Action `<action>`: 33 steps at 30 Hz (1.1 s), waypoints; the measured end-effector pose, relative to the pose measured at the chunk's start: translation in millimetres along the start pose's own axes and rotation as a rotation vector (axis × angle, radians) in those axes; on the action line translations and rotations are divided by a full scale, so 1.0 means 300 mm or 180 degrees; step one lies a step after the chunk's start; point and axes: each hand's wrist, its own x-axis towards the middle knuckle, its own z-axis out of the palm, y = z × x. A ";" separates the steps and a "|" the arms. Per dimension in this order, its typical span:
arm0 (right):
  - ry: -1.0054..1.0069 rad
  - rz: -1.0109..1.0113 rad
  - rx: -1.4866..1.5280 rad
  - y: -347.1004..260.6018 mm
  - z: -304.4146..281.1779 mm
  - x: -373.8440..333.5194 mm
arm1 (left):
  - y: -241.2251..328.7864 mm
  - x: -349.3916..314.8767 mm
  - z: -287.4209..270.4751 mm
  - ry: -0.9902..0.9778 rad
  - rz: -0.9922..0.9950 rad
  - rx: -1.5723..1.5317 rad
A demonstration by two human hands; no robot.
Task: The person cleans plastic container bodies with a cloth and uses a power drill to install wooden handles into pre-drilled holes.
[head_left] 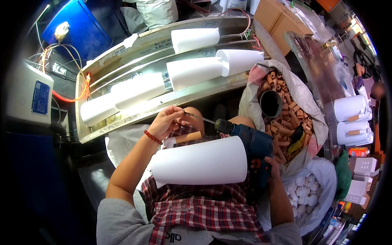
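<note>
R hand clamped on drill, right of ctr; L hand pinched on bit, ctr. If drill starts too soon, bit could hurt L hand. White tube on lap, lower ctr, may roll b/c no hand's on it.

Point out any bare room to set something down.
The trough's back left, beside the farthest white cylinder, looks bare except for rods. Crowded: the lap, under a large white cylinder, and the sack of brown tubes.
</note>
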 end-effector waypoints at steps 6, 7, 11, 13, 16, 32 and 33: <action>0.0051 0.0061 0.0072 -0.003 -0.004 -0.007 | 0.001 -0.004 0.002 -0.0049 -0.0003 0.0190; 0.0026 0.0057 0.0062 -0.003 -0.007 -0.006 | 0.003 -0.008 0.007 -0.0034 0.0032 0.0263; -0.0004 0.0124 0.0070 0.000 -0.016 0.001 | 0.010 -0.033 0.016 -0.0073 0.0307 0.0934; -0.0004 0.0149 0.0055 -0.003 -0.018 0.001 | 0.008 -0.053 0.030 0.0016 0.0590 0.1458; -0.0010 0.0133 -0.0028 -0.016 -0.017 -0.003 | 0.046 -0.146 0.067 0.0206 0.0724 0.4070; -0.0604 0.0201 -0.0098 -0.058 -0.069 0.029 | 0.185 -0.291 -0.165 -0.0363 -0.0063 0.3724; -0.0656 0.0203 -0.0112 -0.061 -0.072 0.030 | 0.186 -0.278 -0.161 -0.0424 -0.0071 0.3722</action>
